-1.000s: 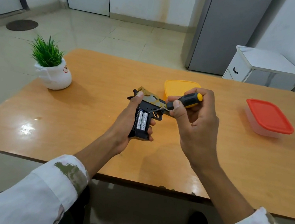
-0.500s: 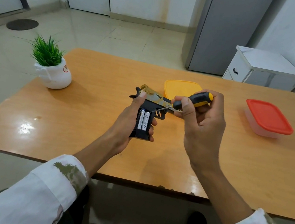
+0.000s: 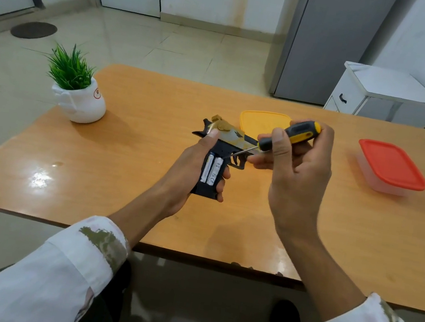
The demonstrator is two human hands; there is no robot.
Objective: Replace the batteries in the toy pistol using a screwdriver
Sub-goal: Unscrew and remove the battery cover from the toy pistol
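Fingers (image 3: 225,175) of the left hand (image 3: 185,168) are curled round the grip of the toy pistol (image 3: 229,140), held above the table (image 3: 123,162); the screwdriver (image 3: 291,133) is pinched by the right hand (image 3: 296,180). The thin steel tip should be slid under an end of the 2 batteries (image 3: 211,170) and levered gently, since smooth cylinders sit snugly in the open black plastic bay. The black-and-yellow handle is judged rubbery.

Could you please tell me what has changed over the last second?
The right hand has drawn the screwdriver rightward and slightly up, baring more shaft; its tip still points at the top of the two batteries. The left hand still grips the toy pistol, compartment open. Nothing was taken up or let go.
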